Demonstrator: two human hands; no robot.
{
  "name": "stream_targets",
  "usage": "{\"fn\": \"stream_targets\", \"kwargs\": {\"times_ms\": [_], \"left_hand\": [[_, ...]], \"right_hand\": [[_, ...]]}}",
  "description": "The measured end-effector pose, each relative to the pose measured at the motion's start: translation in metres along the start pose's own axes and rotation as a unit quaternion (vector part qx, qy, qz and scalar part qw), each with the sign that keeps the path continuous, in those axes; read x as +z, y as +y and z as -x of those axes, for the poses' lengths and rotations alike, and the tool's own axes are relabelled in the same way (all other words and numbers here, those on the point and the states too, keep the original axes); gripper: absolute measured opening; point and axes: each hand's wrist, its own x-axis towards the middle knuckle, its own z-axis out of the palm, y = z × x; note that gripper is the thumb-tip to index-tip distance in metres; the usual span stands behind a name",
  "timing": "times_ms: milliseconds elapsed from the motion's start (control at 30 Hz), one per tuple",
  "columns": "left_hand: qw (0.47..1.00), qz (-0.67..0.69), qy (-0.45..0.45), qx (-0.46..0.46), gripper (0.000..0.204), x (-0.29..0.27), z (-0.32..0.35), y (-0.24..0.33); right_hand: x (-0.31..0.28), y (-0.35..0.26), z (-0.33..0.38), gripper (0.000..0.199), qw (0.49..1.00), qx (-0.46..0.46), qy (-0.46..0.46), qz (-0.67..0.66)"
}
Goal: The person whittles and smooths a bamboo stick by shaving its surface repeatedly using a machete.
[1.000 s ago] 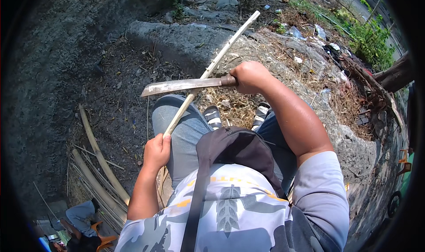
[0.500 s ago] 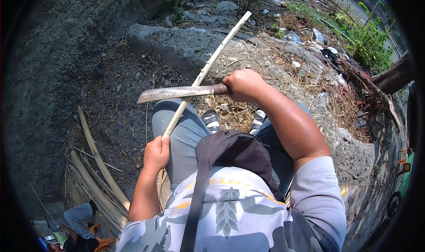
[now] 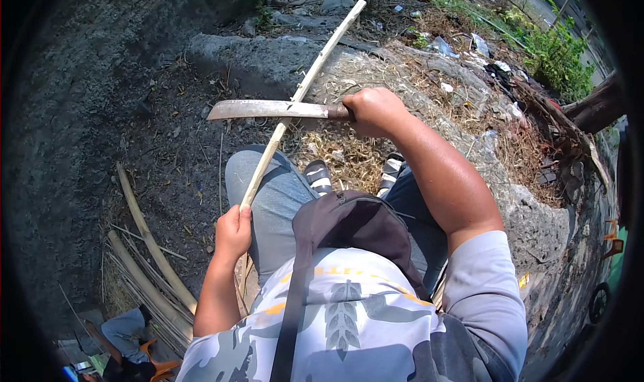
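My left hand point(image 3: 233, 231) is closed round the near end of a long pale wooden strip point(image 3: 268, 152), which slants up and away to the right over my left thigh. Small raised slivers show along its upper half. In my right hand point(image 3: 376, 112) is the dark handle of a machete point(image 3: 268, 109). Its broad, worn blade points left and lies across the strip about midway along, where the two appear to touch. The lower end of the strip is hidden in my left fist.
Long split poles point(image 3: 157, 248) and thin strips lie at the lower left. Beyond them a person point(image 3: 123, 335) sits by an orange chair point(image 3: 157, 365). Dry shavings point(image 3: 349, 167) cover the ground between my sandalled feet. Litter point(image 3: 444, 48) and a log point(image 3: 597, 107) lie at the right.
The machete has slid up along the strip, away from me, with my right hand. The strip's far end has shifted slightly up and left; my left hand keeps its grip.
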Motion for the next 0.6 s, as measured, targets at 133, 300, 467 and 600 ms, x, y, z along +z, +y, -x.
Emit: {"fn": "stream_targets", "kwargs": {"times_ms": [133,300,467,600], "left_hand": [[1.000,-0.003,0.008,0.007,0.040,0.004,-0.001,-0.001],[1.000,-0.011,0.006,0.016,0.040,0.001,-0.002,0.001],[1.000,-0.012,-0.001,0.017,0.040,0.002,-0.003,-0.005],[1.000,-0.005,-0.011,0.011,0.039,-0.002,-0.002,0.000]], "right_hand": [[0.004,0.002,0.001,0.019,1.000,0.003,0.013,0.022],[-0.009,-0.001,0.011,0.028,1.000,0.005,-0.021,-0.020],[-0.014,-0.007,0.010,0.036,0.993,-0.012,-0.102,-0.049],[-0.016,-0.013,0.010,0.034,0.995,-0.043,-0.084,-0.010]]}}
